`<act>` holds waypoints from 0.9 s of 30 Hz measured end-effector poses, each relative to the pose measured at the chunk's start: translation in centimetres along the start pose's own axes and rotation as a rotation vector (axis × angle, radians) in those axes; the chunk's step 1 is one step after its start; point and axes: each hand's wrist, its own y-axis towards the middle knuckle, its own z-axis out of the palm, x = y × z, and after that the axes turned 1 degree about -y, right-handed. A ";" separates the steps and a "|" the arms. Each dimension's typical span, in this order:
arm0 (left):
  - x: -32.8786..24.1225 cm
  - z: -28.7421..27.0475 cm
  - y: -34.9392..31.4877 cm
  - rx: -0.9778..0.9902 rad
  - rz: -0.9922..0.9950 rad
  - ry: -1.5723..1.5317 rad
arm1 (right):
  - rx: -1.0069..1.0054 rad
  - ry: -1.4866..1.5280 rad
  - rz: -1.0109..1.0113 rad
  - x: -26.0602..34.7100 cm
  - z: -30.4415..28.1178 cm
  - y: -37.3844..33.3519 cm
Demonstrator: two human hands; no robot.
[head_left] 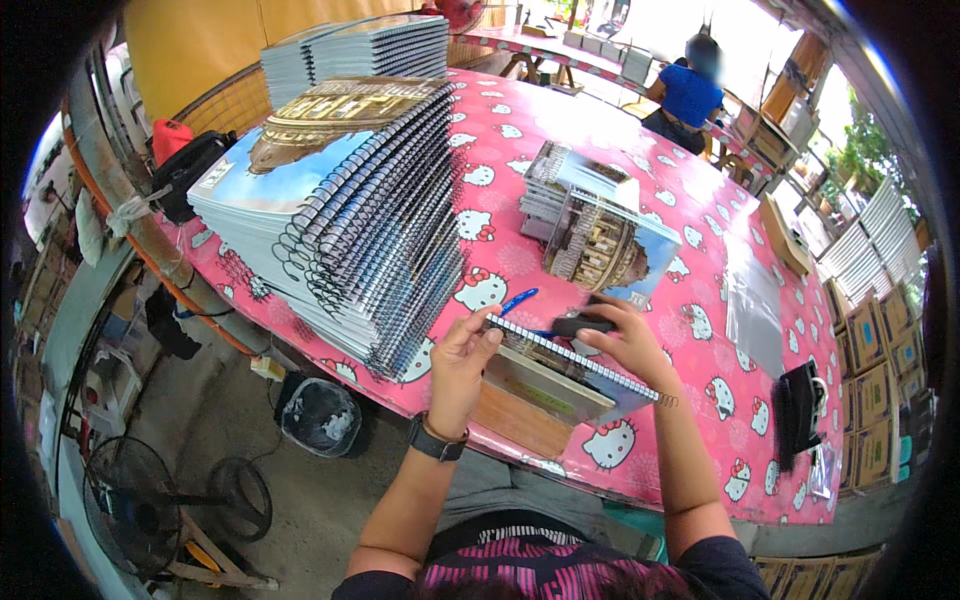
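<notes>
In front of me a spiral-bound book (600,377) stands with its coil edge up, leaning by a wooden block (522,422). My left hand (462,362) pinches the left end of its coil edge between thumb and fingers. At the coil's right end, a loose tail of wire sticks out past the edge. My right hand (632,345) curls over a small dark object (583,318) just behind the coil; its kind is mostly hidden by the fingers. A blue handle-like piece (519,300) lies behind my left hand.
Tall stacks of spiral-bound books (350,215) stand at the left, with smaller piles of printed covers (600,235) mid-table. Clear plastic sheets (752,310) and a black brush (797,415) lie right. A bin (320,415) and a fan (135,505) stand on the floor. A person (690,95) sits far off.
</notes>
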 end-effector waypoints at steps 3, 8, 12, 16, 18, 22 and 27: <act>-0.8 0.8 0.4 0.094 0.030 -0.039 | 0.019 -0.264 0.115 -3.2 -1.8 -4.3; -4.7 5.5 0.0 0.293 0.323 0.313 | -0.159 0.288 -0.105 6.0 -7.7 -6.6; -6.1 9.3 -1.4 0.388 0.527 0.377 | -0.359 0.137 -0.281 12.3 -6.8 -7.5; -5.8 9.5 -2.0 0.396 0.464 0.383 | -0.459 0.313 -0.258 11.8 -5.8 -7.7; -5.7 9.2 -2.3 0.410 0.391 0.314 | -0.426 0.306 -0.306 11.9 -5.8 -7.6; -4.8 8.3 -2.8 0.438 0.331 0.240 | -0.409 0.279 -0.332 11.9 -6.0 -7.5; -4.6 9.2 -3.3 0.390 0.324 0.171 | -0.453 0.168 -0.348 11.9 -6.1 -7.6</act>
